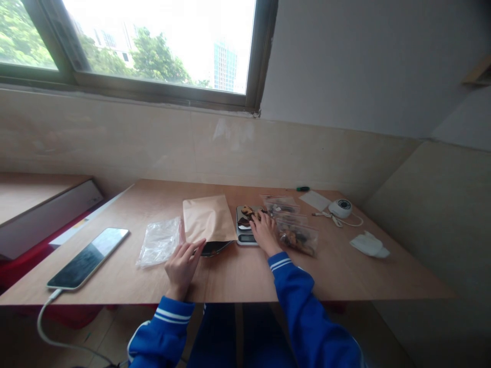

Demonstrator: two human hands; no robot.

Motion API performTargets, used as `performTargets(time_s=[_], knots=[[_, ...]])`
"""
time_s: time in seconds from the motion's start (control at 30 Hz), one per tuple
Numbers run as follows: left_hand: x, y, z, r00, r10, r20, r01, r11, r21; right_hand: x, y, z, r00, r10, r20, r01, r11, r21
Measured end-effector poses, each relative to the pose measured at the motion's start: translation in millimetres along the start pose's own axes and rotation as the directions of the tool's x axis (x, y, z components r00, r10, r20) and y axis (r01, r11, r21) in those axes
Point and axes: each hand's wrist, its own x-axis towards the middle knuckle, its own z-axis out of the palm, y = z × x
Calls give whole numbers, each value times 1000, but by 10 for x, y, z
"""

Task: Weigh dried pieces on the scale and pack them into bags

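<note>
My left hand (183, 265) is closed at the near left corner of a brown paper bag (210, 219), its fingers pinching the edge beside the bag's dark opening. The bag lies flat with its mouth toward me. To its right stands a small digital kitchen scale (246, 239) with a display at the front. Brown and dark dried pieces (247, 210) lie on the scale's plate. Over these pieces rests my right hand (265, 232), fingers curled down onto them; its fingertips are partly hidden, and whether it grips any piece is unclear.
Right of the scale lie clear zip bags (299, 239) with dried pieces. Farther right are a white camera-like device (340, 208) with its cable, a tissue (369, 245), a paper slip (315, 200) and a green object (303, 188). Leftward are clear plastic bags (159, 241) and a charging phone (88, 259).
</note>
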Motion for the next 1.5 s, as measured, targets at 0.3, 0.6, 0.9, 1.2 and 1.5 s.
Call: performTargets(time_s=[0.3, 0.6, 0.9, 1.2, 1.5], knots=[[-19, -9, 0, 1000, -10, 18, 9, 1000, 8, -378, -504, -441, 916, -338, -215, 400, 733, 550], [-48, -26, -18, 999, -43, 20, 43, 999, -20, -719, -1216, -177, 855, -518, 44, 466, 802, 374], [-60, -27, -15, 999, -45, 5, 45, 994, -104, -685, -1118, 15, 851, -519, 77, 465, 814, 348], [-41, -20, -31, 998, -65, -2, 65, 994, -88, -659, -1088, -107, 911, -413, -2, 336, 737, 586], [488, 212, -258, 986, -164, 27, 166, 972, -166, -655, -1049, -456, 940, -313, -137, 328, 713, 620]])
